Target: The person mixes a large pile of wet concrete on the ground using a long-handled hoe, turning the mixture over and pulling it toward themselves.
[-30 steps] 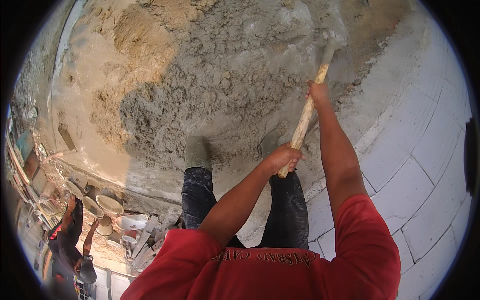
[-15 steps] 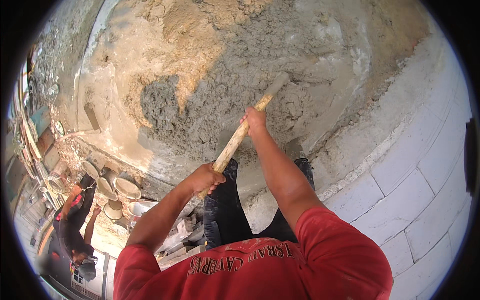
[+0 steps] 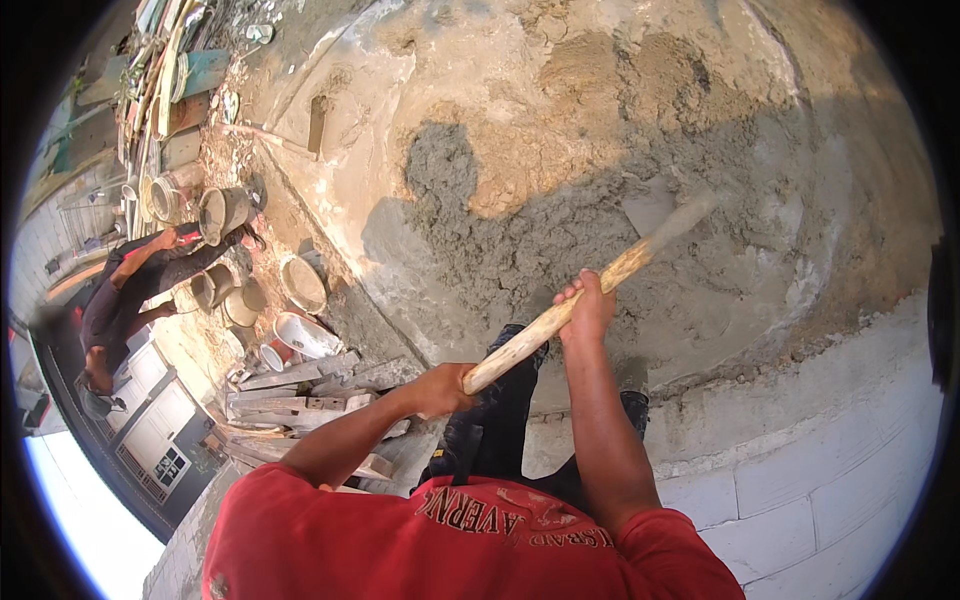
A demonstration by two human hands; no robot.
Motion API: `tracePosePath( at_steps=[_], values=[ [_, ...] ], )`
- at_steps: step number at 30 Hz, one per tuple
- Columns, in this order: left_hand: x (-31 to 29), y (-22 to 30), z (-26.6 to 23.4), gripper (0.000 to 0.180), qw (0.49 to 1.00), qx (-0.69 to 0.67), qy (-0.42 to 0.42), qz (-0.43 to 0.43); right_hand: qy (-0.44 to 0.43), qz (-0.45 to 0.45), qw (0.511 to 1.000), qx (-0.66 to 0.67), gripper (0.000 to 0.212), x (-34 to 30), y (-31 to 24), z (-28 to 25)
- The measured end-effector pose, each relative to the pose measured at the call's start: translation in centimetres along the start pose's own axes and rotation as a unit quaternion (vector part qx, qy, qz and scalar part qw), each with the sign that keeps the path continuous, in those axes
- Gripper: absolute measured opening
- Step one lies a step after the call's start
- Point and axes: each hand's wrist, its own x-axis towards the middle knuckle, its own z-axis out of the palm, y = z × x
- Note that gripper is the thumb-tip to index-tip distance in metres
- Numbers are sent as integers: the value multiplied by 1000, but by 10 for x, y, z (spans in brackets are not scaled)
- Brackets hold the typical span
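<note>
Head view: the left hand (image 3: 442, 390) has its fingers closed around the near end of a long, pale yellow, round wooden handle (image 3: 530, 343). The right hand (image 3: 587, 312) has its fingers wrapped around the same handle near mid-length. The handle slants up and rightward over a spread of wet, lumpy grey mix (image 3: 500, 245); its grey-coated far end (image 3: 685, 219) is blurred, and contact with the mix cannot be determined. At left, a round, mix-crusted bucket (image 3: 303, 283) is near a white oblong tub (image 3: 307, 335).
</note>
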Motion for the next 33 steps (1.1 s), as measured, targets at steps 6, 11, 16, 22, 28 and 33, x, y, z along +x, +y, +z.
tracePosePath(
  at_steps=[6, 11, 16, 22, 28, 33],
  values=[
    [259, 124, 126, 27, 909, -342, -233, 51, 124, -167, 944, -256, 20, 226, -195, -127],
    [329, 175, 70, 17, 868, -408, -282, 13, 203, -128, 914, -327, 22, 303, -232, -78],
    [217, 69, -78, 21, 937, -294, -174, -72, 146, -94, 961, -216, 38, 238, -48, 40],
    [-19, -20, -121, 25, 969, -214, -47, -110, 17, -8, 995, -95, 28, 44, 93, 122],
    [-126, -18, -13, 34, 983, 95, 154, -4, -103, 144, 984, -2, 20, -99, 13, 90],
    [33, 108, 81, 29, 968, 10, 232, 100, -209, -168, 958, -105, 22, -55, -183, 78]
  ],
)
